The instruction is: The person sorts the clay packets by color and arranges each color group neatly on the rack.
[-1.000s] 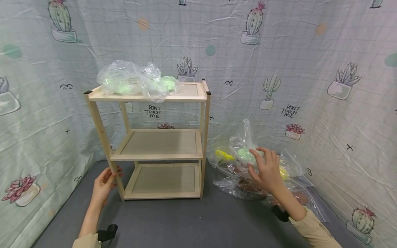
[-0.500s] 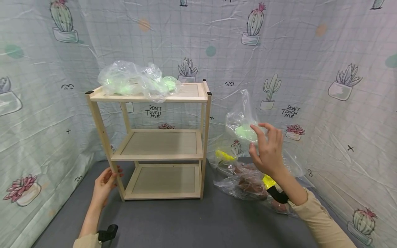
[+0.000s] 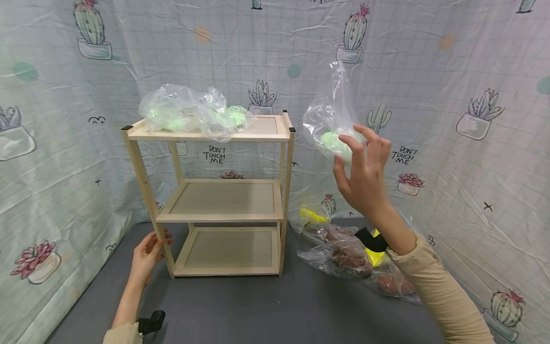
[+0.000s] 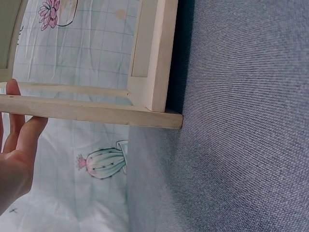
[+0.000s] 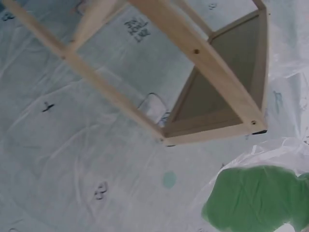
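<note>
A three-tier wooden shelf (image 3: 219, 220) stands upright on the grey tabletop. My left hand (image 3: 146, 253) grips its left front post low down; in the left wrist view, fingers and thumb lie on either side of that post (image 4: 96, 110). To the right of the top tier, my right hand (image 3: 365, 167) holds up a clear plastic bag (image 3: 333, 105) with a pale green lump (image 3: 333, 142) in its lower part. In the right wrist view the green lump (image 5: 256, 198) fills the lower right corner. More clear bags (image 3: 193, 112) with green contents lie on the top tier.
Right of the shelf, clear bags with brown contents (image 3: 350, 258) and yellow contents (image 3: 312, 216) lie piled on the tabletop (image 3: 240, 306), partly behind my right forearm. A cactus-print cloth (image 3: 455, 181) hangs at the back and sides.
My right hand has lifted the bag with the green lump from the pile up to about the top tier's height. The left hand keeps its grip on the post.
</note>
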{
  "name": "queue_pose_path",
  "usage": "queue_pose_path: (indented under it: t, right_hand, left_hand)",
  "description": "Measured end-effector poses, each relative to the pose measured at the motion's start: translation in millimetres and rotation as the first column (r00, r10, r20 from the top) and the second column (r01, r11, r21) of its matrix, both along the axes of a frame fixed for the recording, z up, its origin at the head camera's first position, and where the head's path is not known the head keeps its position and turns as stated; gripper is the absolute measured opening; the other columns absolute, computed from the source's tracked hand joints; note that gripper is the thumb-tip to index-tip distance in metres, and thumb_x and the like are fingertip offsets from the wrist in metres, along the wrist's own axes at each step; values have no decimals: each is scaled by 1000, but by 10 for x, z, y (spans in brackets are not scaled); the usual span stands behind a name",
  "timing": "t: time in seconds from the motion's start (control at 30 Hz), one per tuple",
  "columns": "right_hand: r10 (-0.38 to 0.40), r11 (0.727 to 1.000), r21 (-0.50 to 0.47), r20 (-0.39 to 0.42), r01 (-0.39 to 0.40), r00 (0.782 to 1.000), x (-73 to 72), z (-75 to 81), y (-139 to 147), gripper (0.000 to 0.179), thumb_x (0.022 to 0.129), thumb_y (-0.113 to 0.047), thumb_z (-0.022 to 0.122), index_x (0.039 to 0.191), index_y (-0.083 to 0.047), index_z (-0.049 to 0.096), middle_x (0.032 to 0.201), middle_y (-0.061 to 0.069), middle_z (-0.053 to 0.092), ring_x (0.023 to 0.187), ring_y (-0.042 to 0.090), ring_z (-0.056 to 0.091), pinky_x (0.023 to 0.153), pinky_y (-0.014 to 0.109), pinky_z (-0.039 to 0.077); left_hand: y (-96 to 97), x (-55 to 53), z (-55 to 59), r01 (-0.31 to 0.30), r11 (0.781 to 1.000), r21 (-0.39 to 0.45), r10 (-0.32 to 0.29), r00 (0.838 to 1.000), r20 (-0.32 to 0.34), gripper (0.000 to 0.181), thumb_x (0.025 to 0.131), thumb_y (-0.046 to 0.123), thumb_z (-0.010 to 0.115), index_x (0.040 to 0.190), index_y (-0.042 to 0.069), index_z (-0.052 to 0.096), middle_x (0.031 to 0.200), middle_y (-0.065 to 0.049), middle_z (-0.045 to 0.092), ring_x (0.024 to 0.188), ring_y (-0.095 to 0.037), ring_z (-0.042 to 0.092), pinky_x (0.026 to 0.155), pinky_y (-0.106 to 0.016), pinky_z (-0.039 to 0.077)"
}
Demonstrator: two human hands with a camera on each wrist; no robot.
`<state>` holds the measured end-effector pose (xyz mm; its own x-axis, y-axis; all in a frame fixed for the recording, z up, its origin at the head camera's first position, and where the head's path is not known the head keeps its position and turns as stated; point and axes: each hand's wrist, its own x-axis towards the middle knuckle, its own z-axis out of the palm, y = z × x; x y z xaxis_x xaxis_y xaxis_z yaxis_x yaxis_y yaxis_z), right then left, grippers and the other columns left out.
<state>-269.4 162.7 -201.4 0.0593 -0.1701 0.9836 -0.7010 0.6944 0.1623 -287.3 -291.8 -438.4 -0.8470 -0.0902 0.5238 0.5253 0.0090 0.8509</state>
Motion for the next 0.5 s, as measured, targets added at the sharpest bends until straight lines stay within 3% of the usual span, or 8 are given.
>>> queue_pose_path:
  t: [0.3,0.5]
  right_hand:
    - [-14,999,40,-26,15,1000,-106,354,-391,19,81,-4,56,100,-6,56,121,22,45,98,35,36,75,46,23]
    - [-106,989,112,33,102,994,-207,490,-600,17,81,-6,58,97,-8,59,123,21,45,101,34,37,78,48,26]
  left_hand:
    - [0,-5,2,3,1000,8,-3,1000,12,25,93,9,43,115,15,54,98,16,64,89,3,62,67,-16,49]
    - [-17,-7,-7,-14,1000,-13,15,1000,28,27,93,11,43,119,14,53,98,17,63,89,3,61,67,-16,49]
